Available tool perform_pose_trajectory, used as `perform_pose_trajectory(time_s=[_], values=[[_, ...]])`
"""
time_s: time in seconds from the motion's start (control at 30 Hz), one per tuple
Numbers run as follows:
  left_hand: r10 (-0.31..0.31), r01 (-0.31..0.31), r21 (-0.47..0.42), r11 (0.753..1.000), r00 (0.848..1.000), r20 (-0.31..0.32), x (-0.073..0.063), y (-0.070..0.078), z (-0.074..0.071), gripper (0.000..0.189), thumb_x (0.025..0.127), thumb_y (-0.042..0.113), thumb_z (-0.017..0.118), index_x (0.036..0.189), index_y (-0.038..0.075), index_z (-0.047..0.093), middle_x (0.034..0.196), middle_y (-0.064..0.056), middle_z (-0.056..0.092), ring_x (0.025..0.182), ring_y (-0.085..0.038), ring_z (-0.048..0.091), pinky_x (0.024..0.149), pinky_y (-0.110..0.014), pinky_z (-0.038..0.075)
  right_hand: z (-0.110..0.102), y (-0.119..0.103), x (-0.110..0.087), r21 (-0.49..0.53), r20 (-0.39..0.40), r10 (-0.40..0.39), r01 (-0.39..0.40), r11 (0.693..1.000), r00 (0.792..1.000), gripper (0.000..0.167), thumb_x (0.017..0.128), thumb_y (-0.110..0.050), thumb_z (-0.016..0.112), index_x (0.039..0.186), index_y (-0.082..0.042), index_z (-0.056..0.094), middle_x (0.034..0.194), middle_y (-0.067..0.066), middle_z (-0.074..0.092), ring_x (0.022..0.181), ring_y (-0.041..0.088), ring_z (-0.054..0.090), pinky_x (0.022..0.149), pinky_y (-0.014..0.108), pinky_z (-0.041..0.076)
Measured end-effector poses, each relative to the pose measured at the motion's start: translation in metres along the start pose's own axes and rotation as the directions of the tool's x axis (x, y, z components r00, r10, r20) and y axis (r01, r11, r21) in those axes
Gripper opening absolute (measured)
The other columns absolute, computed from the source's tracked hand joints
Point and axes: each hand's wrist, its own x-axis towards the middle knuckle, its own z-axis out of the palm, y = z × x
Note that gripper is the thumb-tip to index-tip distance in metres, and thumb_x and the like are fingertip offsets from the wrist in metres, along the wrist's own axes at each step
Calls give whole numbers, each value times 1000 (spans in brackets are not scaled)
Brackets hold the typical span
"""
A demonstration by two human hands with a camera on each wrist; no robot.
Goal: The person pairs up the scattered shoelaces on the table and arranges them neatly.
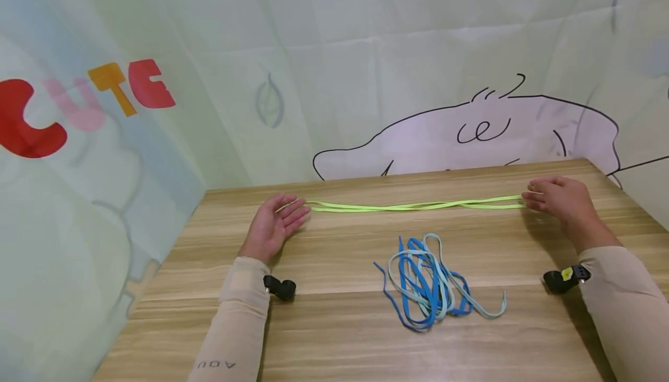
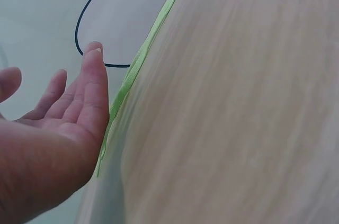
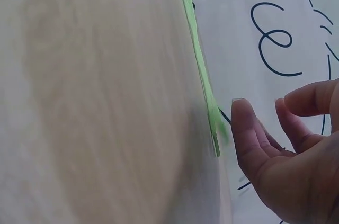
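Note:
Yellow-green shoelaces lie stretched side by side across the back of the table, their strands crossing in places. By their left end is my left hand, palm turned inward and fingers loosely extended. In the left wrist view this hand overlaps the edge of the lace and grips nothing. My right hand hovers at the other end with relaxed, slightly bent fingers. The right wrist view shows its fingers apart from the lace end, holding nothing.
Nearer me on the wooden table is a loose tangle of a dark blue shoelace and a light blue shoelace. A printed cloth hangs behind the table and along its left side. Each wrist wears a small black camera.

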Motion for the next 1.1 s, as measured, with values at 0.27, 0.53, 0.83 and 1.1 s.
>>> perform_pose_trajectory(time_s=[0.27,0.53,0.83,1.1], values=[[3,-3,10,1000,1000,-10,0,-4,0,30,107,20,46,129,1,50,136,-19,59,113,-28,66,100,-39,49,4,1,-2,-40,-5,7,-7,999,1000,41,106,-33,47,127,1,50,127,18,52,78,-7,65,75,20,56],[0,1,31,1000,1000,-10,-2,-8,5,29,106,20,49,128,0,51,104,-9,72,97,-22,71,91,-34,55,11,-2,-4,-103,44,-36,41,994,998,50,107,-29,44,136,12,44,111,8,60,78,-5,64,75,23,57],[-18,18,57,998,1000,-13,-2,-9,13,31,105,20,51,128,-2,52,95,-5,71,90,-20,71,85,-31,56,14,-6,-7,-119,122,-80,94,988,989,49,107,-28,45,133,13,45,97,-6,65,80,-4,65,74,23,57],[-8,7,131,991,1000,8,-4,-12,20,37,105,19,51,133,-5,50,93,-4,71,87,-17,70,82,-30,56,23,-9,-12,-165,153,-127,152,975,980,48,108,-29,43,132,13,47,107,8,67,81,-3,65,74,22,57]])
